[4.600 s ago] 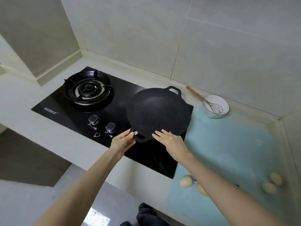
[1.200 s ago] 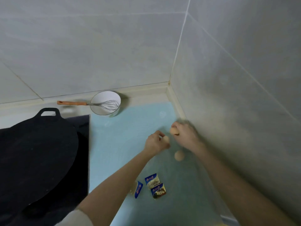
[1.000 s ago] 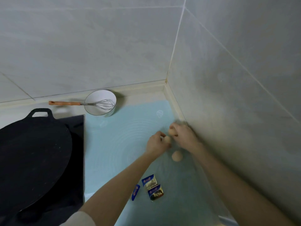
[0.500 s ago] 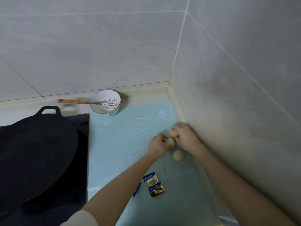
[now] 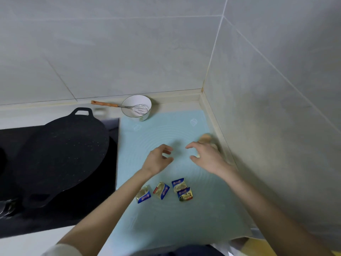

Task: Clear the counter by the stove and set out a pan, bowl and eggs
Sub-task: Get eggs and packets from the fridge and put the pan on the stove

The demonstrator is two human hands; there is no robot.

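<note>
Black pan (image 5: 60,154), white bowl (image 5: 137,100), eggs (image 5: 205,138) (blurred)

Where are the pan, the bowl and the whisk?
pan (image 5: 62,154): head view, middle of its dark cooking surface.
bowl (image 5: 136,100): head view, bare white inner wall.
whisk (image 5: 104,104): head view, orange handle, outside the bowl.

left hand (image 5: 158,160) loose, right hand (image 5: 207,158) (fingers (image 5: 191,146) spread)

Soft, even, rather dim light. Faint shadows lie on the blue mat (image 5: 166,218) beneath the left hand (image 5: 158,159) and right hand (image 5: 207,157). The egg (image 5: 205,138) beyond them is smeared with blur. Seams of the wall (image 5: 110,52) bow toward the frame's edges.
</note>
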